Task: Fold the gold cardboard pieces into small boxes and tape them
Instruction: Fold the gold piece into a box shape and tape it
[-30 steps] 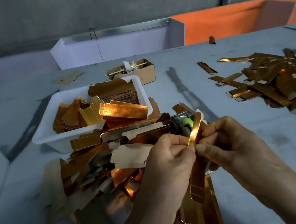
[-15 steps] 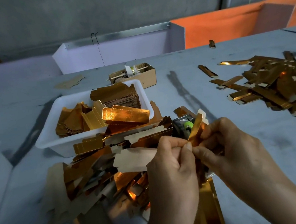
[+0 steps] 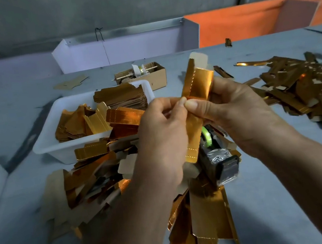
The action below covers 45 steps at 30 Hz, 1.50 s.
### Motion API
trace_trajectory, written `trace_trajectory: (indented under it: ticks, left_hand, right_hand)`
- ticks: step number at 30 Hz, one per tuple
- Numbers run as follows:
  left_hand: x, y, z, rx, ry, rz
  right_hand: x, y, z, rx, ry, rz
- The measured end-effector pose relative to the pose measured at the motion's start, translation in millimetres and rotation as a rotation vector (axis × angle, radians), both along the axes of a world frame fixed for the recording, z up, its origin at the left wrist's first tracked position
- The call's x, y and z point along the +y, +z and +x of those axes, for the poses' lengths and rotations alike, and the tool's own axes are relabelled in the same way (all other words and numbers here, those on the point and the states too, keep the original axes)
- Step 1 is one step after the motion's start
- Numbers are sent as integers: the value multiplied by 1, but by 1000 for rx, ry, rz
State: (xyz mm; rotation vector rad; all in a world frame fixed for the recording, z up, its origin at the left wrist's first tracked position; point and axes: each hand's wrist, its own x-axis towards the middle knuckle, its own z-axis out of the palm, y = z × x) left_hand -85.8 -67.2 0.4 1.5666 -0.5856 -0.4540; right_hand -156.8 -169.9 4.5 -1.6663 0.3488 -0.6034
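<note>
Upright, a shiny creased gold cardboard piece [image 3: 196, 88] is pinched by left hand [image 3: 163, 129] and right hand [image 3: 236, 112].

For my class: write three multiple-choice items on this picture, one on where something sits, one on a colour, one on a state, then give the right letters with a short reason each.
1. Where is the tape dispenser?
A. in the white tray
B. on the table below the hands
C. in the brown box

2. What colour is the tape roll?
A. green
B. red
C. blue

3. How is the gold piece held?
A. lying flat on the table
B. by the left hand alone
C. pinched by both hands

Answers: B, it stands beneath the left hand and right hand; A, the roll shows bright green; C, each hand has a grip on it.
</note>
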Motion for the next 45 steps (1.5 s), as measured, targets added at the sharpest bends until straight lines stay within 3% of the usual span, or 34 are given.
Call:
trace_trajectory:
  ticks: [2,7,10,12,16,20,23,27,33,37,39,41,42,45]
  left_hand:
    - [0,0,7,207,-60,-34]
    - [-6,-1,24,283,-121,-17]
    - [-5,-5,29,339,-229,-91]
    - [1,-18,33,138,-199,34]
    - [17,-48,27,-490,-133,321]
    - [16,-63,21,-1023,-100,656]
    - [12,-58,24,-1146,-88,923]
    - [12,-65,27,-1159,-154,1055]
    - [23,-71,27,-1152,-190,1097]
    - [29,-63,28,-1092,-132,945]
    - [30,-58,27,-1080,-95,735]
    - [31,-52,23,-1060,-49,506]
    - [31,-46,22,-961,-61,432]
    - [27,-34,20,-323,-93,289]
  right_hand:
    - [-2,-2,3,4,5,-41]
    - [-18,3,4,119,148,-62]
    - [-46,2,-4,173,38,-19]
    - [-70,-10,-13,234,-213,-60]
    - [-111,-53,-26,430,-580,-265]
    - [-131,-93,-33,810,-703,-461]
    - [-121,-106,-23,766,-679,-551]
    - [-100,-119,7,863,-375,-723]
    - [-101,-124,26,810,-464,-619]
    - [-100,-108,21,515,-634,-578]
    - [-93,-90,15,342,-653,-524]
    - [-82,-68,8,192,-654,-372]
    - [-73,-57,5,82,-627,-199]
    - [-36,-36,-8,-136,-334,408]
